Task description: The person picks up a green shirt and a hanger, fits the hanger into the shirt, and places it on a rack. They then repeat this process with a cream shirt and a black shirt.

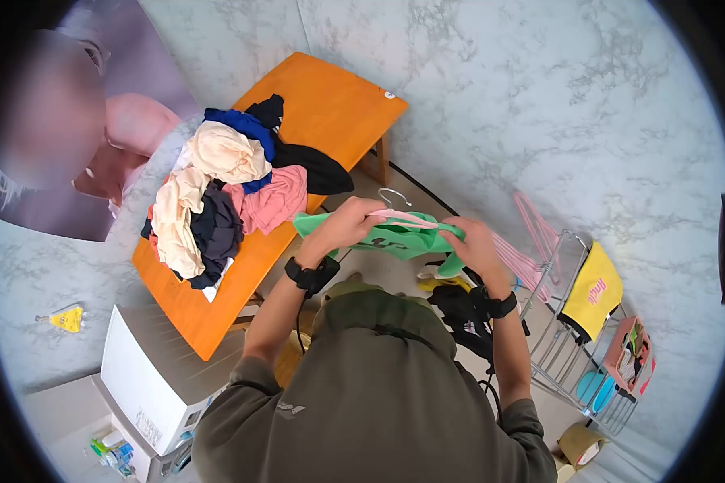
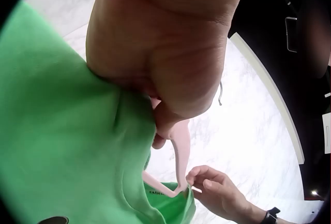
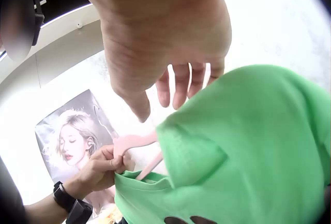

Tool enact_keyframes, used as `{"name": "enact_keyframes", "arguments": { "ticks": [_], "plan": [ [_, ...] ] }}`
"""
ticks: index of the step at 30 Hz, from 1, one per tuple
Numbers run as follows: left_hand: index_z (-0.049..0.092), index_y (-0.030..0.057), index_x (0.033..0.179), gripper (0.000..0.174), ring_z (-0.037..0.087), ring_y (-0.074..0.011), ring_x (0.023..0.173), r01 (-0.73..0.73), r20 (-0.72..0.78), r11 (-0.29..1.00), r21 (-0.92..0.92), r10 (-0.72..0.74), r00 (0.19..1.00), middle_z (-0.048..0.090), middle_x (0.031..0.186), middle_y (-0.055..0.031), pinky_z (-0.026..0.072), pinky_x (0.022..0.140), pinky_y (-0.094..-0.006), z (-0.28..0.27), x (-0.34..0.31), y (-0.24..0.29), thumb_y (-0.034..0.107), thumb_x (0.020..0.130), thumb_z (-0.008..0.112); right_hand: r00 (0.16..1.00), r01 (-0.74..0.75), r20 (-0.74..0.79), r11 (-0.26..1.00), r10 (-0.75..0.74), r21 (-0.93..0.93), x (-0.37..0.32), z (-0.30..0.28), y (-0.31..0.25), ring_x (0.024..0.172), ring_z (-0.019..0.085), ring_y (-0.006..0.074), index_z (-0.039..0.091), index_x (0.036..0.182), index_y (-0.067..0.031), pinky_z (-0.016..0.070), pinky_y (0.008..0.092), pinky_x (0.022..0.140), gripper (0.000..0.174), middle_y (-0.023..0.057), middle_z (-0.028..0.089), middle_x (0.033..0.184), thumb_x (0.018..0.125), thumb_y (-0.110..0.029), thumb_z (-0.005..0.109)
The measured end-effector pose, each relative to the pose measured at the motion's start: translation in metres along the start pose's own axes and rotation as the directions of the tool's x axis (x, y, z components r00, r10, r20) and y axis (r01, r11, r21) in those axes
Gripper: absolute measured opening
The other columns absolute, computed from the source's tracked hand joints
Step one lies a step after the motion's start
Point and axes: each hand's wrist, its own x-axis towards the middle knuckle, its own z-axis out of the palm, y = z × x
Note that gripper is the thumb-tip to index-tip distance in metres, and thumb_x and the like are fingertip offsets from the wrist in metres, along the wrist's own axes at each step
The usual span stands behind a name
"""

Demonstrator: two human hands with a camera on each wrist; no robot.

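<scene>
A pink clothes hanger (image 1: 407, 217) with a metal hook is inside the neck of a green T-shirt (image 1: 395, 241) with a dark print. My left hand (image 1: 348, 224) pinches the hanger near its hook; in the left wrist view, this hand (image 2: 160, 53) partly hides the shirt's neckline. At the shirt's other shoulder is my right hand (image 1: 477, 245). In the right wrist view, that hand (image 3: 168, 43) has its thumb and fingers spread apart, fingertips right at the green shoulder fabric.
An orange table (image 1: 330, 105) on the left bears a pile of clothes (image 1: 225, 153). On the right, a metal rack (image 1: 556, 346) holds pink hangers (image 1: 524, 262), a yellow cloth (image 1: 594, 290) and a pink basket (image 1: 627, 354). Black clothing (image 1: 463, 318) hangs low ahead. A white appliance (image 1: 149, 378) stands lower left.
</scene>
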Motion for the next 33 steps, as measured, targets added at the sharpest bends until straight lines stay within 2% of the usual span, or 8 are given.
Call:
{"name": "enact_keyframes", "arguments": {
  "ticks": [3, 5, 8, 15, 17, 18, 28, 33],
  "plan": [
    [0.062, -0.0022, 0.095, 0.013, 0.056, -0.0227, 0.071, -0.041, -0.043, 0.999, 0.023, 0.042, 0.998, 0.061, 0.079, -0.0102, 0.0440, 0.066, -0.0298, -0.017, -0.003, -0.003, 0.006, 0.085, 0.060, 0.998, -0.018, -0.063, 1.000, 0.017, -0.005, 0.009, 0.015, -0.002, 0.076, 0.064, 0.0308, 0.068, 0.090, -0.0061, 0.0503, 0.0373, 0.066, 0.022, 0.0120, 0.068, 0.091, 0.078, -0.024, 0.070],
    [0.061, -0.0007, 0.098, 0.017, 0.059, -0.0231, 0.076, -0.158, -0.240, 0.978, -0.137, 0.122, 0.963, 0.063, 0.087, -0.0123, 0.0464, 0.067, -0.0307, -0.013, -0.002, 0.006, 0.010, 0.085, 0.062, 0.982, 0.047, -0.181, 0.998, -0.055, -0.047, 0.005, 0.002, 0.002, 0.072, 0.064, 0.0320, 0.069, 0.086, -0.0055, 0.0500, 0.0374, 0.062, 0.019, 0.0123, 0.068, 0.085, 0.078, -0.023, 0.070],
    [0.060, -0.0005, 0.103, 0.024, 0.061, -0.0217, 0.085, -0.172, -0.409, 0.984, -0.043, 0.139, 0.902, 0.063, 0.095, -0.0103, 0.0476, 0.073, -0.0298, -0.029, -0.005, 0.004, 0.012, 0.083, 0.065, 0.983, -0.049, -0.177, 0.997, 0.038, -0.059, 0.004, -0.025, 0.008, 0.070, 0.063, 0.0325, 0.069, 0.085, -0.0054, 0.0496, 0.0365, 0.061, 0.018, 0.0130, 0.067, 0.081, 0.077, -0.021, 0.070],
    [0.058, -0.0010, 0.110, 0.032, 0.062, -0.0201, 0.092, 0.027, -0.372, 1.000, 0.006, -0.023, 0.928, 0.065, 0.098, -0.0112, 0.0487, 0.078, -0.0297, -0.048, -0.030, -0.042, 0.008, 0.081, 0.068, 0.956, -0.132, -0.267, 0.991, 0.121, -0.023, -0.015, -0.070, 0.018, 0.063, 0.063, 0.0294, 0.070, 0.086, -0.0043, 0.0478, 0.0331, 0.057, 0.018, 0.0136, 0.067, 0.077, 0.075, -0.018, 0.073],
    [0.058, -0.0010, 0.109, 0.028, 0.063, -0.0193, 0.083, 0.109, -0.343, 0.989, -0.102, -0.138, 0.929, 0.065, 0.088, -0.0102, 0.0488, 0.074, -0.0277, -0.045, -0.029, -0.050, 0.007, 0.083, 0.066, 0.952, -0.146, -0.265, 0.988, 0.155, 0.051, -0.016, -0.075, 0.016, 0.059, 0.062, 0.0268, 0.069, 0.086, -0.0032, 0.0469, 0.0314, 0.056, 0.016, 0.0136, 0.066, 0.074, 0.076, -0.016, 0.072],
    [0.059, -0.0015, 0.105, 0.023, 0.061, -0.0151, 0.074, 0.081, -0.390, 0.996, -0.049, -0.093, 0.916, 0.063, 0.078, -0.0073, 0.0473, 0.068, -0.0256, -0.044, -0.026, -0.041, 0.005, 0.084, 0.066, 0.950, -0.148, -0.271, 0.988, 0.157, 0.053, -0.017, -0.076, 0.016, 0.059, 0.062, 0.0268, 0.069, 0.086, -0.0032, 0.0469, 0.0314, 0.056, 0.016, 0.0136, 0.066, 0.074, 0.076, -0.016, 0.072],
    [0.061, -0.0025, 0.086, 0.011, 0.051, -0.0049, 0.062, 0.055, -0.450, 0.947, -0.317, -0.202, 0.870, 0.058, 0.068, 0.0000, 0.0415, 0.057, -0.0206, -0.043, 0.006, -0.052, -0.003, 0.078, 0.069, 0.929, -0.146, -0.342, 0.989, 0.142, 0.016, -0.021, -0.100, 0.020, 0.054, 0.056, 0.0168, 0.068, 0.090, -0.0034, 0.0437, 0.0273, 0.053, 0.015, 0.0110, 0.063, 0.067, 0.078, -0.013, 0.070],
    [0.059, -0.0014, 0.072, 0.011, 0.046, -0.0032, 0.056, 0.002, -0.675, 0.968, -0.252, -0.178, 0.716, 0.053, 0.060, 0.0018, 0.0371, 0.050, -0.0202, -0.067, 0.001, -0.078, -0.004, 0.079, 0.067, 0.890, -0.123, -0.433, 0.989, 0.145, 0.078, -0.025, -0.107, 0.024, 0.055, 0.057, 0.0161, 0.068, 0.090, -0.0029, 0.0441, 0.0276, 0.053, 0.015, 0.0101, 0.065, 0.069, 0.079, -0.013, 0.070]
  ]
}}
